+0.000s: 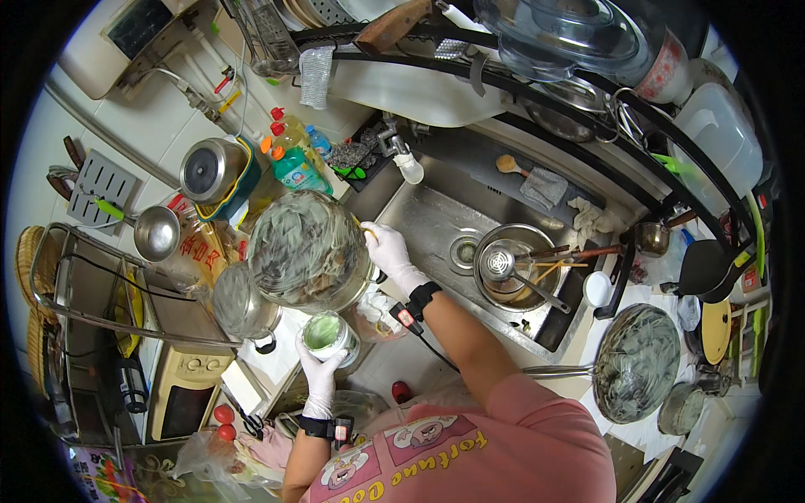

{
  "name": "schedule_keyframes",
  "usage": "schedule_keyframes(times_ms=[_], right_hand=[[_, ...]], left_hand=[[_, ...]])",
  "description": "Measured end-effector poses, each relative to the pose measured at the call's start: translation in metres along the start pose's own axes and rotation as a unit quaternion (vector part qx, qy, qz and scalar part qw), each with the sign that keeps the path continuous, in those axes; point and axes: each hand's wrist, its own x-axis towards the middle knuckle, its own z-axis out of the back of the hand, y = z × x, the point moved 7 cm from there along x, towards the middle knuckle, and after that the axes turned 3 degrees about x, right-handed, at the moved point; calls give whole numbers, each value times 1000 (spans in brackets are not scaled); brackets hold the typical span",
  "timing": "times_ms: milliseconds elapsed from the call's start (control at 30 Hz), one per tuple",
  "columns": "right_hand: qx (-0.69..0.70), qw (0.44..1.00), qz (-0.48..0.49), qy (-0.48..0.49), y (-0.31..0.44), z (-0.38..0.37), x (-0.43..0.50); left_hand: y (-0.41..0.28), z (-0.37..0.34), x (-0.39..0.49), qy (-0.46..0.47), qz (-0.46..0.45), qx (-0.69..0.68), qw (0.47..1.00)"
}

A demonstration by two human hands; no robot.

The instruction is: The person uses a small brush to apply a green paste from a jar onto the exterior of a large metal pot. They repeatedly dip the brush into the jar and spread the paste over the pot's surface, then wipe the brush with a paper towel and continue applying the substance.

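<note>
In a white glove, my left hand (pixel 321 371) grips an open white tub (pixel 327 336) holding pale green paste. My right hand (pixel 388 251), gloved too, holds a thin yellow tool, partly hidden, at the right edge of a large round pot (pixel 311 251) smeared with streaky green paste. The pot stands upturned or lidded; I cannot tell which. A smaller metal pot (pixel 244 302) with a similar coating sits beside it at the left. On white paper to the right lie a coated long-handled pan (pixel 636 364) and a small coated vessel (pixel 681 409).
The steel sink (pixel 427 214) holds a metal bowl (pixel 484 242) with a skimmer and other utensils. Detergent bottles (pixel 299 170) stand behind the large pot. A black rack (pixel 541 82) loaded with bowls arches over the sink. A ladle (pixel 157 234) hangs at left, above a cream toaster oven (pixel 188 393).
</note>
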Motion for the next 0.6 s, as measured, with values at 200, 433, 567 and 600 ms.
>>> schedule_keyframes(times_ms=[200, 433, 567, 600], right_hand=[[25, 999, 11, -24, 19, 18, -29], [135, 989, -55, 9, 58, 15, -70], [-64, 986, 144, 60, 96, -2, -94], [-134, 969, 194, 69, 102, -7, -100]], left_hand=[[2, -2, 0, -1, 1, 1, 1000], [10, 0, -3, -3, 3, -18, 1000], [15, 6, -4, -6, 7, -16, 1000], [17, 8, -4, -4, 10, -15, 1000]])
